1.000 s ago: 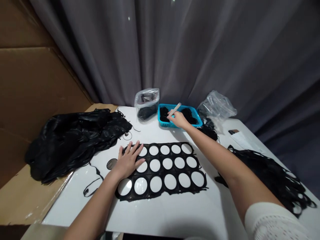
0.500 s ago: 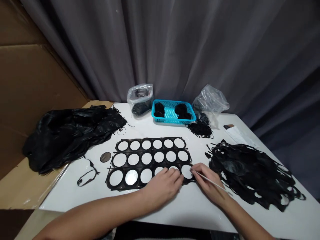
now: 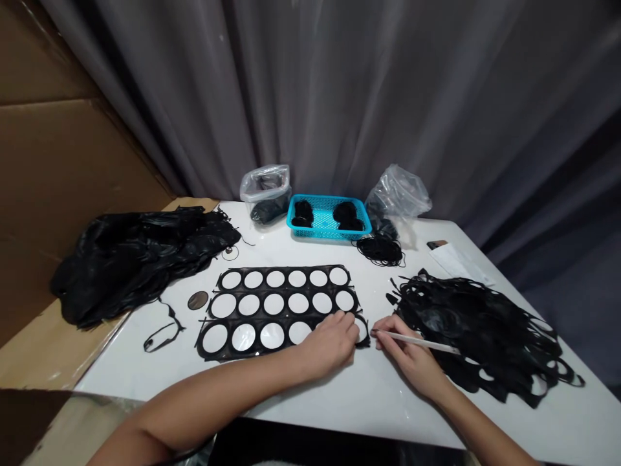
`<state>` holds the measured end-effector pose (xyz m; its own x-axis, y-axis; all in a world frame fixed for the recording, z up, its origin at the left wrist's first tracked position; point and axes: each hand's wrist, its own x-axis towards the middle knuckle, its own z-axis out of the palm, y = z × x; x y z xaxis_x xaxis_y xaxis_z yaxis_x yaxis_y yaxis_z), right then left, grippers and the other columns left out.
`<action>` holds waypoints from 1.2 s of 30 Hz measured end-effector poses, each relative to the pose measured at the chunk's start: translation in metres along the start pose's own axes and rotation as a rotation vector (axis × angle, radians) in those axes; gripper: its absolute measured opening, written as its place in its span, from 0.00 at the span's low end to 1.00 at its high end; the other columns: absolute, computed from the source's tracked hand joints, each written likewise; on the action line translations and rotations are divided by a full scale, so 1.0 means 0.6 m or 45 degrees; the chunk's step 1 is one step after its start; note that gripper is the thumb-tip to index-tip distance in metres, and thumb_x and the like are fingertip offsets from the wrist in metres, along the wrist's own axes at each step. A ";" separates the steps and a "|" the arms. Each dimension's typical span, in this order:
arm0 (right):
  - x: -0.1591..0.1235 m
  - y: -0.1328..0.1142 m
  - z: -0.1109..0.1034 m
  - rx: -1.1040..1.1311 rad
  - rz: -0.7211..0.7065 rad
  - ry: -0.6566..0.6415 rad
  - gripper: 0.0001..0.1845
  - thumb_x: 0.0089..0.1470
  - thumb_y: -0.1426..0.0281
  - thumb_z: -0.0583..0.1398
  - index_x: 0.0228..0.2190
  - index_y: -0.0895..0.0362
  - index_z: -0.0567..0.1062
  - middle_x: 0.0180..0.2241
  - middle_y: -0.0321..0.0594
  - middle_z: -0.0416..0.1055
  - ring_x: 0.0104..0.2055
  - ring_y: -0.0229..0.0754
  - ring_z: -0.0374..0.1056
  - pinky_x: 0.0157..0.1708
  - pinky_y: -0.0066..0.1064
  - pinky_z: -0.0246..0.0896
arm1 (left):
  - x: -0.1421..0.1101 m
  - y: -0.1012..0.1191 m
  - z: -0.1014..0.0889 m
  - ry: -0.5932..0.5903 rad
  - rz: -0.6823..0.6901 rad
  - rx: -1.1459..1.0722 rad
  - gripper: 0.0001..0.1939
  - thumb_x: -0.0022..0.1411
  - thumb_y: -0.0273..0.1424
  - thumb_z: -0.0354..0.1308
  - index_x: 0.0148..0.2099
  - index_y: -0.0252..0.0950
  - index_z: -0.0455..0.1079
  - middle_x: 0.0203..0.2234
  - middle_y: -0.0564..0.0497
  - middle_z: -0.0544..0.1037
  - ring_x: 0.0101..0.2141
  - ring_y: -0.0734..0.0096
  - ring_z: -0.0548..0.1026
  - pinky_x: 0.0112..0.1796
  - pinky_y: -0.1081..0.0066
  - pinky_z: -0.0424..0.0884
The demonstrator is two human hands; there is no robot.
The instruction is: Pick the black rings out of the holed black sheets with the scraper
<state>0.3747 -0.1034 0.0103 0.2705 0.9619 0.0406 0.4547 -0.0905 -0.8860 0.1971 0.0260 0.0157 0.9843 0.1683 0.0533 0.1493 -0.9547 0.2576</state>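
Rows of round holes run through a thin black sheet (image 3: 259,320), which lies flat on the white table. My left hand (image 3: 334,343) rests over the right end of its nearest row, covering part of the last holes. Its fingers are bent together against the sheet; their tips are mostly hidden. Just right of the sheet, my right hand (image 3: 407,359) is closed in a pinch round a slim whitish stick-like tool (image 3: 422,342). The tool's tip points left towards the last ring, and its back end reaches over a pile of black cut-out scraps (image 3: 485,330).
A loose dark disc (image 3: 198,300) and a black strip (image 3: 165,333) lie left of the sheet. Behind stand a blue basket (image 3: 330,234) with black pieces, a clear container (image 3: 266,194) and a plastic bag (image 3: 400,194). Black sheeting (image 3: 140,259) is heaped at the left.
My left hand has slid right along the nearest row, over the last ring. My right hand has drawn off the sheet's edge, and its tool now lies more level. The view has shifted slightly.
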 end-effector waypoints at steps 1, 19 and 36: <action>-0.001 0.001 -0.002 0.022 -0.005 0.044 0.08 0.63 0.61 0.56 0.34 0.51 0.71 0.31 0.39 0.70 0.33 0.46 0.67 0.37 0.38 0.62 | 0.002 0.001 0.004 0.037 0.013 -0.024 0.04 0.64 0.25 0.53 0.42 0.34 0.64 0.40 0.45 0.69 0.42 0.60 0.66 0.41 0.64 0.65; 0.189 -0.016 0.011 -0.186 -0.123 0.021 0.08 0.62 0.64 0.53 0.37 0.53 0.71 0.41 0.40 0.76 0.41 0.45 0.70 0.44 0.36 0.61 | 0.019 -0.001 -0.025 -0.115 0.469 -0.229 0.12 0.62 0.34 0.58 0.46 0.37 0.62 0.49 0.44 0.72 0.52 0.57 0.66 0.45 0.62 0.62; 0.191 0.010 0.012 -0.052 -0.087 0.048 0.10 0.59 0.65 0.56 0.27 0.53 0.69 0.42 0.42 0.75 0.45 0.46 0.71 0.47 0.39 0.62 | -0.175 -0.029 -0.013 0.027 -0.132 0.257 0.45 0.62 0.51 0.60 0.73 0.46 0.44 0.70 0.42 0.51 0.67 0.39 0.50 0.59 0.36 0.55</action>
<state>0.4021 0.0079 0.0064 0.2691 0.9558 0.1187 0.5075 -0.0359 -0.8609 0.0901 0.0269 0.0131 0.9608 0.2712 0.0578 0.2675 -0.9614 0.0645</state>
